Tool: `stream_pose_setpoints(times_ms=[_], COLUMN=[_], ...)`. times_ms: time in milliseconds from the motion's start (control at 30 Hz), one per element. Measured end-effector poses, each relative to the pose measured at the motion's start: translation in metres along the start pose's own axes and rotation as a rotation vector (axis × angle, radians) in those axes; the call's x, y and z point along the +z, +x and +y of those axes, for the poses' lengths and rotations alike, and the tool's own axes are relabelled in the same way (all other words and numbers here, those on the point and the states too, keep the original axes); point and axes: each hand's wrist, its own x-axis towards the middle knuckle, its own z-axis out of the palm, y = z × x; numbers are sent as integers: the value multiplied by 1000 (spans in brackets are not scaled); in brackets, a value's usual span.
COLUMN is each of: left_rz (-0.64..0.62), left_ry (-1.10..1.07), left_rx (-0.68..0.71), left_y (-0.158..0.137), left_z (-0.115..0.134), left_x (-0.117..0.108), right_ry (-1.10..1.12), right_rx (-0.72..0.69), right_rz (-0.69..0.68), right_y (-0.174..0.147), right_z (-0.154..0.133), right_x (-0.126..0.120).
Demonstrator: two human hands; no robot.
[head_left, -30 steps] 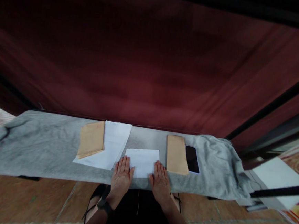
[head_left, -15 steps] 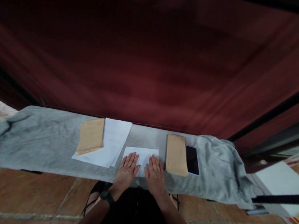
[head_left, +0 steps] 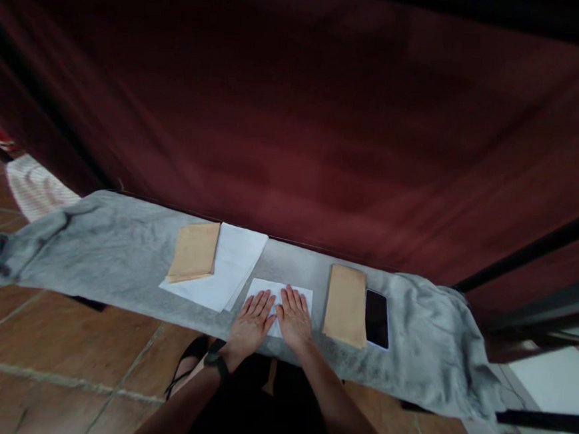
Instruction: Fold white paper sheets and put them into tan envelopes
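A small white sheet of paper (head_left: 284, 288), perhaps folded, lies on the grey cloth (head_left: 131, 251) in front of me. My left hand (head_left: 252, 321) rests flat on its left part, fingers stretched out. On its middle and right part lies my right hand (head_left: 294, 318), also flat, its thumb close to the left one. Larger white sheets (head_left: 238, 260) lie just left of my hands, with a stack of brown envelopes (head_left: 194, 251) partly on top. To the right of my right hand is a second stack of brown envelopes (head_left: 347, 305).
A dark-screened phone (head_left: 377, 319) lies against the right envelope stack. Behind the cloth-covered surface rises a dark red fabric wall (head_left: 295, 144). A white panel (head_left: 557, 378) and a black bar (head_left: 544, 421) stand at the right. Tiled floor (head_left: 59, 346) shows below.
My right hand has slid inward and up over the paper, nearer to the left hand. The left hand stays flat on the paper. The head view has tilted and shifted a little.
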Motion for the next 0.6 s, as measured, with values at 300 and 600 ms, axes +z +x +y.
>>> stream_pose_setpoints(times_ms=[300,600], left_rz=[16,3], left_ry=[-59,-55], left_rx=[-8,7], left_y=[2,40], left_z=[-1,5], left_x=[4,14], right_ry=[-26,-64], right_rx=[-12,-15], right_rz=[13,27], right_y=[2,13], right_z=[0,7], right_x=[7,3])
